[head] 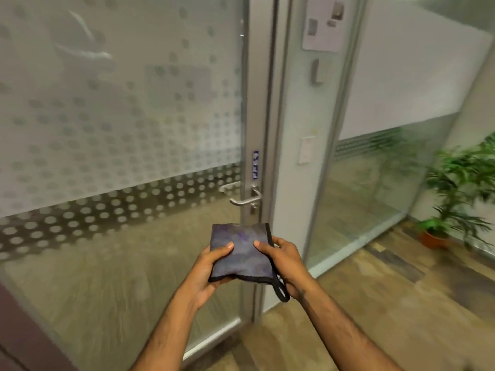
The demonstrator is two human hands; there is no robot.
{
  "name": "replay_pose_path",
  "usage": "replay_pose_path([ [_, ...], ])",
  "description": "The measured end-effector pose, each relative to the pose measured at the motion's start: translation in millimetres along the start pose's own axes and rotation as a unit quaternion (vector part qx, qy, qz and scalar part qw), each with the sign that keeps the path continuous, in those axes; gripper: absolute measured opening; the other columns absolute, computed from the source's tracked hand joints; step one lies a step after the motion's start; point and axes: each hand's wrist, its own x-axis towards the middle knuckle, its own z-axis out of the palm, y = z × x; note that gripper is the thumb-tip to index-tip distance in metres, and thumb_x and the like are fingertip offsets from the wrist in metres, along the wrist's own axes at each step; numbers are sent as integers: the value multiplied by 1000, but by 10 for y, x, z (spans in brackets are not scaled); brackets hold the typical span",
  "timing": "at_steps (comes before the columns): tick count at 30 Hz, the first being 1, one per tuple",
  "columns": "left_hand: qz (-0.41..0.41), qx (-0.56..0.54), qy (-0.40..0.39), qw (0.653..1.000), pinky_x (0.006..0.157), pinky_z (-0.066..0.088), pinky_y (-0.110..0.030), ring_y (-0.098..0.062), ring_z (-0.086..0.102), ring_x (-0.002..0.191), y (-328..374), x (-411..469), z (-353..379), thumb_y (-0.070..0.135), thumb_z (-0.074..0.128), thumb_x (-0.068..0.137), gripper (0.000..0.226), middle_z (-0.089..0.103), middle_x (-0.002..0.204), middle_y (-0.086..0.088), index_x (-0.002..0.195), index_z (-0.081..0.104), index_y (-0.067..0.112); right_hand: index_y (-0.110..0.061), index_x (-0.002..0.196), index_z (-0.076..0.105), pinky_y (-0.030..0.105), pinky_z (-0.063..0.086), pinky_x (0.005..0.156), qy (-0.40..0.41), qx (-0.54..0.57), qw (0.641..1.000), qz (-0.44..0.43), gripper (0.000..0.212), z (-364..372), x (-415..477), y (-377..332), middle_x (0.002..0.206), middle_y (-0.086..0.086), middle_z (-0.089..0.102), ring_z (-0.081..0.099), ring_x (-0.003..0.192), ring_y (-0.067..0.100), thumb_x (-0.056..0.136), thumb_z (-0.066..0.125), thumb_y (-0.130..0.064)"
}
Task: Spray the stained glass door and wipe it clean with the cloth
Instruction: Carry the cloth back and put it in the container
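Both hands, left [211,266] & right [284,261], grip folded grey-purple cloth w/ black trim [241,253] before dot-frosted glass door [120,124], white smears up top; wood-look floor [375,303], potted green plant [455,188] at right.

Both bare forearms rise from the bottom edge of the frame and converge toward the lower centre. The left hand [211,269] sits left of centre, palm turned up and inward, fingers curled underneath the cloth [241,253], and its thumb pressed flat on top, pointing right. The right hand [284,261] sits just right of centre, back of the hand facing up, thumb laid on top pointing left, fingers wrapped around the far edge. The two thumb tips are near each other but apart. Both wrists are nearly straight, the hands level with each other, each pinching the cloth between thumb and fingers.
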Motion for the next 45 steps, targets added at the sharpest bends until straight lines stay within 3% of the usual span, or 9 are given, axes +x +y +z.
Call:
replay_pose_path([
  [3,-6,49,-29,998,97,53,-44,-37,68,113,-266,91,469,15,69,89,41,72,121,-20,129,64,5,-8,114,66,44,60,87,47,20,999,17,33,-617,-116,-9,99,14,78,75,92,30,83,77,-8],
  [7,-22,100,-51,993,93,55,-40,-32,71,108,-598,178,1173,14,73,88,38,75,115,-15,125,67,8,-19,113,59,41,61,78,108,58,992,15,39,-1366,-341,-39,98,15,78,76,87,30,81,78,-5],
  [13,-30,132,-101,986,86,59,-39,-30,74,100,-1087,303,2310,11,74,88,33,78,108,-12,120,68,12,-11,126,56,46,61,81,198,92,976,-12,51,-2481,-786,-108,99,15,77,76,89,32,81,79,-6],
  [19,-67,150,-183,969,91,58,-44,-33,73,102,-1591,365,3343,13,73,90,31,77,109,-13,120,67,12,-14,113,61,42,62,75,299,116,947,-31,35,-3405,-1292,-203,100,16,77,76,87,30,83,76,-4],
  [26,-106,161,-300,934,82,59,-38,-28,75,95,-2201,402,4544,10,71,90,27,77,107,-12,117,67,12,-15,118,59,40,62,74,430,146,889,-60,35,-4406,-1846,-176,100,14,77,76,88,28,87,74,-9],
  [30,-126,163,-367,907,89,59,-43,-31,74,98,-2480,394,5194,14,70,92,29,77,109,-13,120,66,10,-11,126,56,48,60,87,499,152,850,-75,40,-4856,-2144,-181,107,16,75,75,95,31,90,73,-17],
  [35,-152,165,-444,868,92,58,-46,-30,74,100,-2851,198,5942,18,71,92,26,76,111,-13,117,66,12,-11,125,59,42,61,86,589,127,792,-102,39,-5297,-2645,-207,107,12,76,75,93,25,91,72,-21],
  [41,-178,172,-515,820,75,62,-34,-23,76,89,-3324,-291,6664,16,68,94,14,77,104,-11,108,67,14,-12,123,62,41,60,88,662,109,734,-105,36,-5669,-3365,-156,114,12,74,75,96,23,90,72,-26],
  [45,-188,183,-545,797,83,59,-38,-29,73,98,-3693,-682,7080,19,64,98,21,75,110,-14,116,65,8,-18,111,59,20,58,66,711,95,690,-96,20,-5913,-3919,-116,97,-3,71,72,83,10,93,68,-21],
])
